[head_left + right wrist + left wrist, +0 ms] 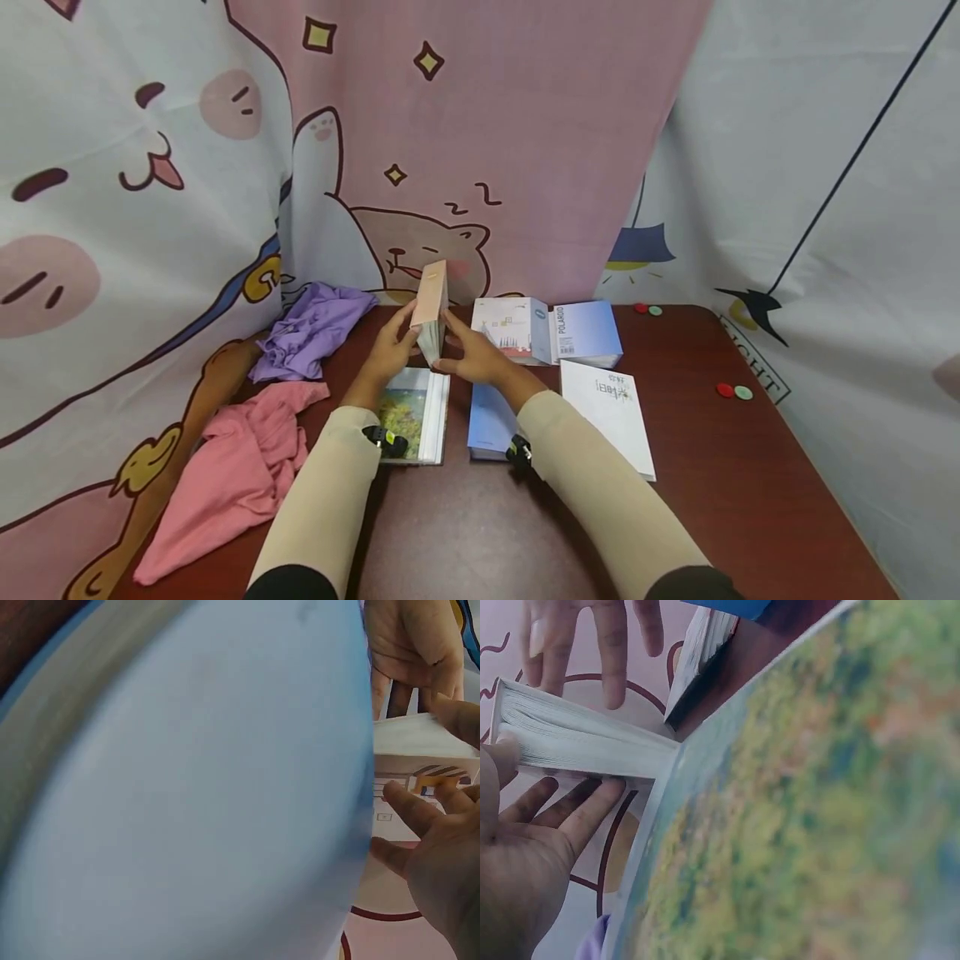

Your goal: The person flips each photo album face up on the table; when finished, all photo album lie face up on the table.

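A thick book (431, 300) with a peach spine stands upright above the table, held between both hands. My left hand (390, 346) grips it from the left; in the left wrist view its thumb lies at the white page edges (577, 742) and its fingers sit against one cover. From the other side my right hand (480, 350) holds it, its spread fingers on the illustrated cover (420, 776) in the right wrist view. Below the left hand lies a book with a landscape picture (401, 417). A blue book (489, 421) lies under the right wrist.
A white book (607, 412) lies at the right, below a blue POLAROID book (588, 332) and a white illustrated book (506, 325). Purple cloth (311, 329) and pink cloth (240, 458) lie at left. Red and green discs (733, 392) sit at right. Printed curtains (525, 150) surround the table.
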The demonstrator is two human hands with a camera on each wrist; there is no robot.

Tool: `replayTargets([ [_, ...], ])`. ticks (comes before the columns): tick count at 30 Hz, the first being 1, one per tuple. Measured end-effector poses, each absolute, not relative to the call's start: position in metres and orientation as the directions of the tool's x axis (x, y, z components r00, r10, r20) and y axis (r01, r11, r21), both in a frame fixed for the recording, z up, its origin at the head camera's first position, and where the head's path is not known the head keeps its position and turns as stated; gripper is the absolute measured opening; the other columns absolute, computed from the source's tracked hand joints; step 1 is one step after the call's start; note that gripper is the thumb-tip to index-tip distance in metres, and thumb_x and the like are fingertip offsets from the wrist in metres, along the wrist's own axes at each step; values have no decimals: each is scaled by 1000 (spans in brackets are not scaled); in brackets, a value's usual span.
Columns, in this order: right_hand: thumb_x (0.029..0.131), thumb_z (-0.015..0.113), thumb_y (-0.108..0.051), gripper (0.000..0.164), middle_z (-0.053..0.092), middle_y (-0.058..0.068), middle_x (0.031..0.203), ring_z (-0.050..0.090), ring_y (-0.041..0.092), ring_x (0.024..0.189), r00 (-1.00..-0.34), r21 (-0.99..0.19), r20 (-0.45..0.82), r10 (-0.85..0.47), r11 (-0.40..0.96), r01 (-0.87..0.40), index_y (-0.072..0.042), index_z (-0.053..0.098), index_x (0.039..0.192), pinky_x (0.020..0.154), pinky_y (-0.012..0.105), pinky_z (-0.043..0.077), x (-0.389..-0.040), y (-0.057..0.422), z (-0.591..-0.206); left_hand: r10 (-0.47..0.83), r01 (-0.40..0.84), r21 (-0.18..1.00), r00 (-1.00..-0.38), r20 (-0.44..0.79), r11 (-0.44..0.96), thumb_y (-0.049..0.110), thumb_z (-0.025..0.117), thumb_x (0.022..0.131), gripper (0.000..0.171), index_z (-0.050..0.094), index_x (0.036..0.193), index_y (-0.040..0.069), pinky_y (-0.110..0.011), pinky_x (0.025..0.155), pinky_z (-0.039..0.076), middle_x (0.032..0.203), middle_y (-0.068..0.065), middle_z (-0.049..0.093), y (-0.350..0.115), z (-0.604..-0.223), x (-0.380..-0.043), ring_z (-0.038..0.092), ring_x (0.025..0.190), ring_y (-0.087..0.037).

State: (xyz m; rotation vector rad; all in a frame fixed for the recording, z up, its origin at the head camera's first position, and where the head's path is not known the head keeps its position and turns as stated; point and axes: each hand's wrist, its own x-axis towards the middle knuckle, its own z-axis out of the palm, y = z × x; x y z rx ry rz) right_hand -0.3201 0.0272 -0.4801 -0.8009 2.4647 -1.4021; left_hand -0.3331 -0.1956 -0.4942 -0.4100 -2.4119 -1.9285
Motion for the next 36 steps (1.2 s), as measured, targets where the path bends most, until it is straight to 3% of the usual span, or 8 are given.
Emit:
replayTargets([
  [4,103,77,-24,98,22,11,183,44,39,160,-827,-843,58,-560,416,-341,-26,14,178,131,59,36,-319,24,-484,195,188,970,-968,157,156,3,46,115,67,21,176,16,-66,110,53,182,-20,16,-201,-496,-333,51,146,-56],
  [8,104,75,-23,92,30,13,181,45,36,160,-816,-828,31,-578,442,-345,-19,18,177,132,57,35,-318,22,-487,180,213,942,-969,170,258,4,61,110,78,17,175,3,-61,123,46,175,-29,24,-207,-493,-334,44,153,-50],
  [11,105,73,-26,89,37,15,177,47,34,159,-809,-801,-5,-588,487,-349,-13,21,176,132,56,35,-316,22,-488,126,223,897,-974,188,381,13,77,102,88,25,171,-5,-58,132,34,170,-32,33,-210,-487,-333,38,157,-46],
  [14,106,73,-27,88,43,18,174,49,34,157,-793,-782,-30,-608,509,-361,-9,22,175,131,53,38,-315,22,-490,40,168,877,-985,168,449,22,84,96,91,35,168,-2,-58,133,30,168,-30,39,-212,-485,-332,39,158,-44],
  [21,108,71,-29,85,46,23,170,49,37,157,-775,-726,-37,-631,550,-413,-6,23,174,131,54,38,-312,20,-493,-71,42,914,-994,77,404,18,79,99,78,41,165,1,-55,124,43,159,-26,55,-216,-491,-335,56,142,-41],
  [27,109,69,-30,80,43,20,173,43,37,161,-807,-671,-12,-590,603,-431,-3,28,172,132,54,37,-311,27,-491,-109,17,892,-991,74,452,15,78,99,75,43,164,2,-53,127,40,159,-25,56,-224,-494,-336,55,144,-40],
  [36,109,70,-26,78,39,14,177,38,36,164,-864,-684,27,-504,620,-383,-6,30,173,134,53,34,-315,52,-485,-143,-38,843,-989,46,537,15,73,104,74,37,168,3,-56,130,34,164,-26,50,-231,-501,-336,47,152,-43],
])
